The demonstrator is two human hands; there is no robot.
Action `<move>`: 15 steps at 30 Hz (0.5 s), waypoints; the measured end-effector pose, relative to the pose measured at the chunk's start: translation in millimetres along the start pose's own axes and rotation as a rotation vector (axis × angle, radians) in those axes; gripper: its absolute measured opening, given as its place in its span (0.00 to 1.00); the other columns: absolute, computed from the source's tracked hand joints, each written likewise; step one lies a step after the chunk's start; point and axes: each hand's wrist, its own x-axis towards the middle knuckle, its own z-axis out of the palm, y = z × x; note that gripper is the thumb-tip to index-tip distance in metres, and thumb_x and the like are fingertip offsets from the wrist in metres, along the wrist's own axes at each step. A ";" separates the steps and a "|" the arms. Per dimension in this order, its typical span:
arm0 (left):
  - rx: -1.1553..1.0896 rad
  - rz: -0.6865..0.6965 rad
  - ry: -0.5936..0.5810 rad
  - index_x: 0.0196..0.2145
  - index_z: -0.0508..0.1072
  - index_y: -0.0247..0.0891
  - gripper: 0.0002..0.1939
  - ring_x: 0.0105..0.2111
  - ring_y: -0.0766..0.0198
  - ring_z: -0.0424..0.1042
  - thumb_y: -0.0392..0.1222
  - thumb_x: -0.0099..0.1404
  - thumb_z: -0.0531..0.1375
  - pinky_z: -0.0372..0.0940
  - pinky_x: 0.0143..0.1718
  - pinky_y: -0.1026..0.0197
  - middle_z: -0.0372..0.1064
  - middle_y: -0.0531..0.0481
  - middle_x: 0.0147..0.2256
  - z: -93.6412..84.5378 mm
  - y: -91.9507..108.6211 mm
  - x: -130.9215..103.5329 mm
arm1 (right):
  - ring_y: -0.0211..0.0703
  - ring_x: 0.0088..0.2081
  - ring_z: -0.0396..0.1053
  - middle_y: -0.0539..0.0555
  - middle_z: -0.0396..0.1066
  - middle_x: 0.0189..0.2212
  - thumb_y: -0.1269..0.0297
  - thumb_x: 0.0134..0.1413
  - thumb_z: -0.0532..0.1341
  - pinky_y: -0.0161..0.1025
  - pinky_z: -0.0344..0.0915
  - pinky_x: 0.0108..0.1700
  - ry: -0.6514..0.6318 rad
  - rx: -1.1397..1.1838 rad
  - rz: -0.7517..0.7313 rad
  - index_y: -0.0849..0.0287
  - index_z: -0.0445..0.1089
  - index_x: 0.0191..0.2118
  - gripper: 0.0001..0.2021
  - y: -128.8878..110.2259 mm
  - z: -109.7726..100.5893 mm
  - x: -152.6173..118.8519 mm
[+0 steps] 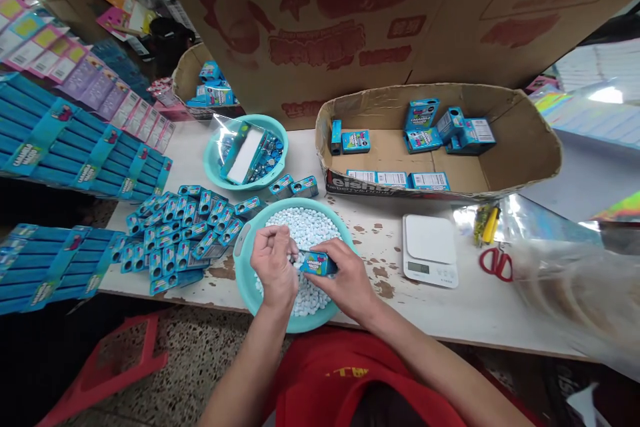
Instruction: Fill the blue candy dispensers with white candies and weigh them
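My right hand [347,277] grips a small blue candy box [316,263], lying sideways with its printed face up, over a turquoise basin [246,280]. Pale round candies [303,223] fill much of that basin. Close to the left end of the box is my left hand [275,263], its fingers curled in. A few pale candies show at its fingertips; the inside of the palm is hidden. Left of the basin lies a pile of similar blue boxes [187,223] with dark round holes in their ends. Two more boxes [304,187] rest just behind the basin.
A cut-down carton [520,140] holding several blue boxes stands at the back. Right of the basin are a white digital scale [430,247], red scissors [496,264] and a yellow cutter [491,225]. Another turquoise basin [284,163] holds small wrapped pieces. Blue packs [55,140] are stacked left.
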 end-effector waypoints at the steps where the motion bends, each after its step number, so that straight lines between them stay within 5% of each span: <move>1: 0.005 -0.015 0.003 0.28 0.65 0.37 0.14 0.14 0.74 0.55 0.47 0.53 0.65 0.49 0.16 0.70 0.54 0.62 0.14 0.3 -2.9 0.6 | 0.46 0.38 0.68 0.52 0.69 0.34 0.71 0.41 0.68 0.41 0.65 0.40 0.006 0.013 0.019 0.55 0.69 0.38 0.15 3.0 1.5 -0.2; 5: -0.016 -0.105 -0.008 0.27 0.63 0.37 0.17 0.12 0.76 0.48 0.50 0.53 0.65 0.44 0.14 0.71 0.47 0.64 0.13 3.6 -7.3 4.0 | 0.46 0.38 0.68 0.52 0.69 0.33 0.71 0.41 0.68 0.42 0.65 0.40 0.004 0.093 0.067 0.56 0.70 0.37 0.14 18.1 6.6 1.0; 11: -0.015 -0.085 -0.010 0.27 0.61 0.39 0.17 0.13 0.75 0.47 0.52 0.54 0.64 0.44 0.14 0.70 0.45 0.63 0.15 -1.8 6.5 15.7 | 0.46 0.41 0.69 0.52 0.70 0.36 0.57 0.38 0.71 0.43 0.65 0.46 0.033 0.406 0.149 0.55 0.72 0.36 0.17 26.7 -7.1 0.6; 15: 0.628 0.019 -0.113 0.29 0.68 0.40 0.14 0.28 0.62 0.67 0.54 0.59 0.56 0.63 0.29 0.62 0.65 0.51 0.24 -39.5 -19.3 32.7 | 0.47 0.41 0.70 0.53 0.70 0.39 0.51 0.35 0.71 0.42 0.67 0.44 0.113 0.500 0.207 0.55 0.72 0.37 0.22 40.6 -49.9 -12.1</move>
